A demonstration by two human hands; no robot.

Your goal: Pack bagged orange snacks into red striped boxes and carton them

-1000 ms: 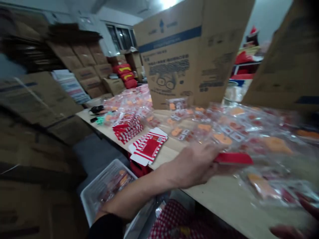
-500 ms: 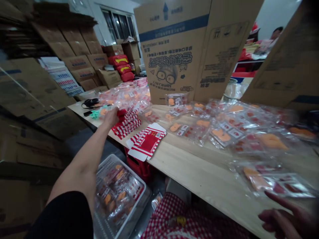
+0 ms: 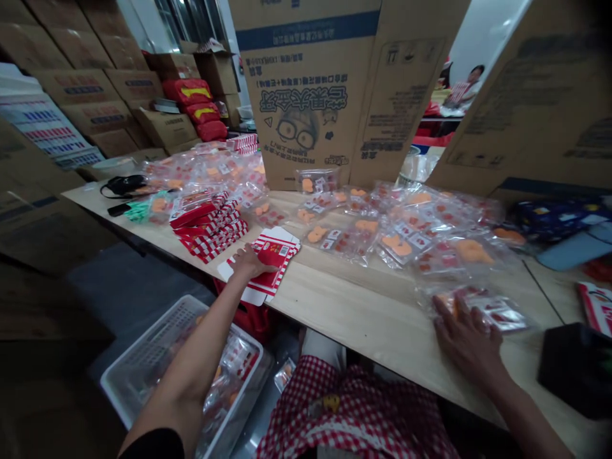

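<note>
My left hand [image 3: 247, 264] rests on a flat red-and-white striped carton [image 3: 276, 252] at the table's front edge, its thumb stretched across the red panel. Its fingers look apart rather than wrapped round the carton. Left of it stands a stack of similar folded cartons [image 3: 210, 223]. Over at the right, my right hand [image 3: 471, 341] lies with spread fingers on a clear packet [image 3: 507, 312] holding an orange piece and printed sachets. The fingers partly cover this packet. Behind it lie several more clear packets [image 3: 396, 245] with orange pieces.
A white plastic basket [image 3: 143, 331] of packets sits below the table's left front edge. Large brown cardboard boxes [image 3: 306, 83] stand at the table's back. A black container [image 3: 576, 366] and a light-blue object [image 3: 576, 245] are at right. Another person [image 3: 471, 83] is in the background.
My left hand has come from the carton stack rightward onto the flat carton. My right hand has moved onto the nearest packet. The view has shifted to the right.
</note>
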